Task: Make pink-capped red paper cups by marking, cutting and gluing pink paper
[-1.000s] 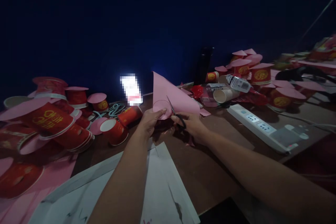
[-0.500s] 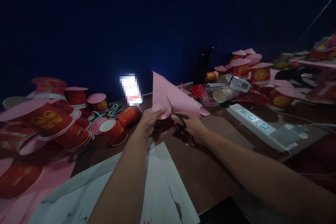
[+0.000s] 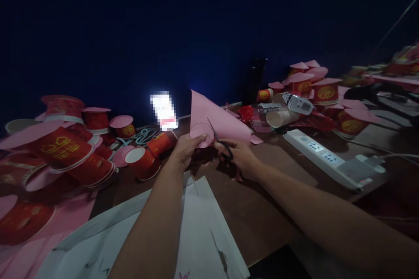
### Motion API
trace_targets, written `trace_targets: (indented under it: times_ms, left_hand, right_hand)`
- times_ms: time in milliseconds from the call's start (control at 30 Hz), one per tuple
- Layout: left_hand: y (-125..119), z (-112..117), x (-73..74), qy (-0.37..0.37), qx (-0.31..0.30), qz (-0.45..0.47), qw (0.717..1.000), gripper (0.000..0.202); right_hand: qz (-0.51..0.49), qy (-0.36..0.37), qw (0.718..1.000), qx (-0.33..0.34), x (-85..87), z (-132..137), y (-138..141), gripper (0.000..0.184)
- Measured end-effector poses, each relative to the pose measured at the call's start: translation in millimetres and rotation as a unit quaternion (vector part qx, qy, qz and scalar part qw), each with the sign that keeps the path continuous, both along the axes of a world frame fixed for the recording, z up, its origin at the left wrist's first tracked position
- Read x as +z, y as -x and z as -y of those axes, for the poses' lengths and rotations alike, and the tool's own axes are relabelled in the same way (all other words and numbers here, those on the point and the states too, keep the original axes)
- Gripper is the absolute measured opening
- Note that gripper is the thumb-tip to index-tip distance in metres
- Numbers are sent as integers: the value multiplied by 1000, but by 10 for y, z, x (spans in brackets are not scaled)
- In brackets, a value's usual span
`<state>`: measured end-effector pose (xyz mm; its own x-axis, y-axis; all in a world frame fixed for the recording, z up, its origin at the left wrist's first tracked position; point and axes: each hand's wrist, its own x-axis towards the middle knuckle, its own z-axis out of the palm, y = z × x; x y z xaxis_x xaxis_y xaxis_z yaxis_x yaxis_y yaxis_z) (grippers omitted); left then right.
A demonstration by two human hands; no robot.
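A sheet of pink paper with a drawn circle stands up in front of me, its right side curling over. My left hand pinches the paper at its lower left, the thumb lying on the circle. Black-handled scissors are held in my right hand, with the blades at the right edge of the circle. Small pink scraps lie on the table under the hands. Left of my left hand, a red paper cup lies tipped with its white inside showing.
Red cups topped with pink discs crowd the left, and more stand at the back right. A power strip with a plugged-in adapter lies on the right. A glowing phone leans at the back. White board covers the near table.
Almost nothing differs. Both hands, the scissors and the pink paper keep nearly the same place, with only a slight shift of the whole view.
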<state>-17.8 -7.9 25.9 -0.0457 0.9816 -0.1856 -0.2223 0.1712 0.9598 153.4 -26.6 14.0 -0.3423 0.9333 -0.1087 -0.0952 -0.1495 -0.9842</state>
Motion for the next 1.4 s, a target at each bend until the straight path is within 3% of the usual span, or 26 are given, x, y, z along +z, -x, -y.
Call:
trace_targets:
  times_ms: [333,1400]
  left_hand:
    - [10,51,81,26,-17,-5,999,38]
    - [104,12,60,24,-44,15,999,30]
  right_hand:
    - [11,-7,1000,-12,25,24,6,41]
    - [0,22,1000,-5,46,39,-20,38]
